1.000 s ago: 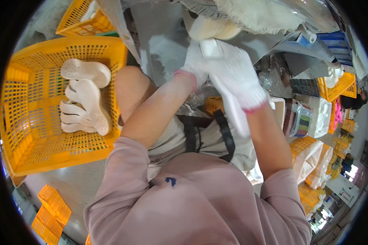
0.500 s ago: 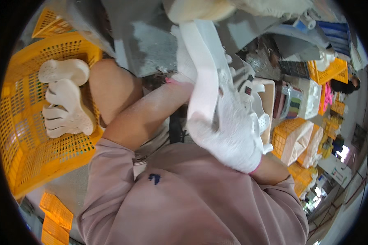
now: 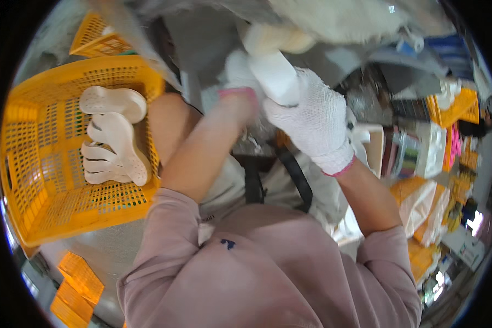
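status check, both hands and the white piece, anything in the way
Right hand gripping white piece; left hand blurred beside it, grip unclear. Piece up by pale rounded part, contact unclear. No obstruction visible.

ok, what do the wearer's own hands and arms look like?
Left hand and right hand: white gloves with pink cuff edges. The right glove looks knitted; the left is too blurred for texture. Short mauve sleeves, forearms bare.
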Available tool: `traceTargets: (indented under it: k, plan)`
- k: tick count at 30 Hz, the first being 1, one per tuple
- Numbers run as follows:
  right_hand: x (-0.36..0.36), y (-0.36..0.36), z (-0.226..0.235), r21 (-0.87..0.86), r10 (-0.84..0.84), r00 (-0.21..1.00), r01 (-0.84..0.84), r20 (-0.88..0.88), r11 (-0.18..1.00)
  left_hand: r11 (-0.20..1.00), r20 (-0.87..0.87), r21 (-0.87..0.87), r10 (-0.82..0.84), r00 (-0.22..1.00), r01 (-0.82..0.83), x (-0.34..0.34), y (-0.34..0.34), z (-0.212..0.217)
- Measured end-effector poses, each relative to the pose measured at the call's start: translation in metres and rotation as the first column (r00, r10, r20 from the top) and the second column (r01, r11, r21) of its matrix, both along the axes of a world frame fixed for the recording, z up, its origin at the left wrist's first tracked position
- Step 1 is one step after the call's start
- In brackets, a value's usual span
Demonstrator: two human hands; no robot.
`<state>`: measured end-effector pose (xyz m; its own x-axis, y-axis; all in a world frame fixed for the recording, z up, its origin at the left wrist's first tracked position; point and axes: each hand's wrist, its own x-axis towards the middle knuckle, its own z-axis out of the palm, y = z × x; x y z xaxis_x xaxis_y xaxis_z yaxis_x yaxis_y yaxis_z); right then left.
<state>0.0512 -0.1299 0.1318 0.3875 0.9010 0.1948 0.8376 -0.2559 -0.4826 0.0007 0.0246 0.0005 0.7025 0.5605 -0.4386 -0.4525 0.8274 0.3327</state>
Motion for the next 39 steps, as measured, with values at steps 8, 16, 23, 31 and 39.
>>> traceTargets:
  k: [8, 16, 23, 31, 39]
  plan:
    - [0.002, 0.038, 0.001, 0.080, -0.044, 0.995, 0.051, -0.088, 0.995, 0.827, 0.091, 0.440, 0.346, 0.934, -0.349, 0.004, -0.034, 0.024]
    - [-0.013, 0.019, 0.016, 0.077, -0.038, 0.991, 0.048, -0.131, 0.996, 0.927, 0.311, 0.357, -0.002, 0.951, -0.114, -0.008, -0.043, 0.003]
    - [0.011, 0.031, 0.044, -0.367, -0.039, 0.836, -0.199, -0.548, 0.909, 0.648, -0.295, 0.745, 0.110, 0.949, 0.157, 0.003, -0.023, -0.032]
    - [-0.024, -0.018, 0.050, -0.302, -0.148, 0.864, -0.005, -0.482, 0.953, 0.989, 0.115, 0.129, 0.061, 0.992, -0.076, -0.005, -0.059, 0.007]
    - [-0.014, -0.004, 0.054, -0.320, 0.065, 0.997, -0.076, -0.045, 0.944, 0.916, -0.002, 0.389, 0.106, 0.994, -0.097, 0.016, -0.012, 0.012]
